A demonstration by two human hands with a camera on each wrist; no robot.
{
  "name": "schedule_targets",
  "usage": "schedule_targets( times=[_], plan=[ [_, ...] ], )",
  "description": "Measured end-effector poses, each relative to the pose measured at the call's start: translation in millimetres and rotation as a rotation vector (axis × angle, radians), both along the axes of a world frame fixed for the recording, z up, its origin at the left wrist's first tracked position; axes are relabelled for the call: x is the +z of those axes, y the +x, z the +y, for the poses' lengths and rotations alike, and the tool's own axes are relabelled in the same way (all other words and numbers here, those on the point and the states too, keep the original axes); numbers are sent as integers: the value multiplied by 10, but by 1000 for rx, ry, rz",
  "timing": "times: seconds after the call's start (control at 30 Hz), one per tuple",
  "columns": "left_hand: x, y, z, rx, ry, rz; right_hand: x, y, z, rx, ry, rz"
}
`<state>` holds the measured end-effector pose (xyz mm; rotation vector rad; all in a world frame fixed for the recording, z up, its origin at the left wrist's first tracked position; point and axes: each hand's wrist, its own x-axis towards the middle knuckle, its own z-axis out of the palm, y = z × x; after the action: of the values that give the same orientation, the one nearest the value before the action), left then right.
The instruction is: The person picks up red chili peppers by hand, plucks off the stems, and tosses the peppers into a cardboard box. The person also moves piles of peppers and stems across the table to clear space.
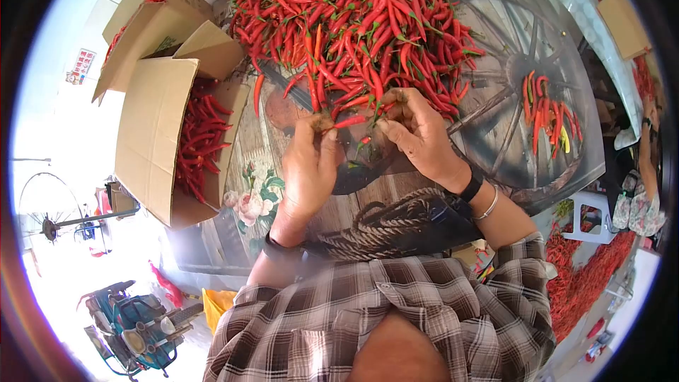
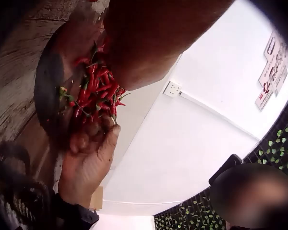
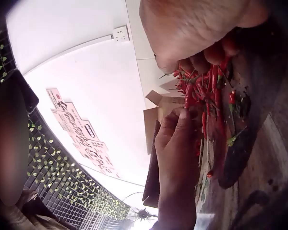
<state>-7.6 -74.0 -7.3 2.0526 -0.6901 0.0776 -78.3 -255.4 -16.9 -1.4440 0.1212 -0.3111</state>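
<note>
In the head view, a single red chili pepper [image 1: 350, 121] lies between my two hands. Finger and thumb of my left hand [image 1: 311, 170] pinch its left end. My right hand [image 1: 428, 141] is curled at the other end, thumb and forefinger pinching a thin green stem, seen best in the left wrist view by the right thumb [image 2: 111, 136]. Just below the fingers are a short red chili piece [image 1: 365, 141] and green stem bits [image 1: 353, 165] over a dark patch of the tabletop. A large heap of red chilies [image 1: 353, 21] rises right behind both hands.
A cardboard box [image 1: 152, 134] of red chilies stands left. To the right, a small pile of chilies [image 1: 541, 110] lies on the wheel-patterned table cover [image 1: 488, 110]. More chilies [image 1: 587, 276] spread over the floor beside a white stool [image 1: 593, 216].
</note>
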Motion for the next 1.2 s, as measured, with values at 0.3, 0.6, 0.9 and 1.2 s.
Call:
schedule_targets(
  times=[0.3, 0.6, 0.9, 1.2],
  plan=[
    [153, -85, -23, -266, -29, -261, 8, -44, -16, 92, -620, -138],
    [124, -84, -128, -152, -253, 503, 10, -37, -12, 98, 121, 81],
    [-85, -61, -92, -251, -156, 581, -47, -37, -41, 221, 95, 98],
    [-76, -13, -8, -295, -128, 638, -86, -6, -24, 271, 220, 47]
  ],
)
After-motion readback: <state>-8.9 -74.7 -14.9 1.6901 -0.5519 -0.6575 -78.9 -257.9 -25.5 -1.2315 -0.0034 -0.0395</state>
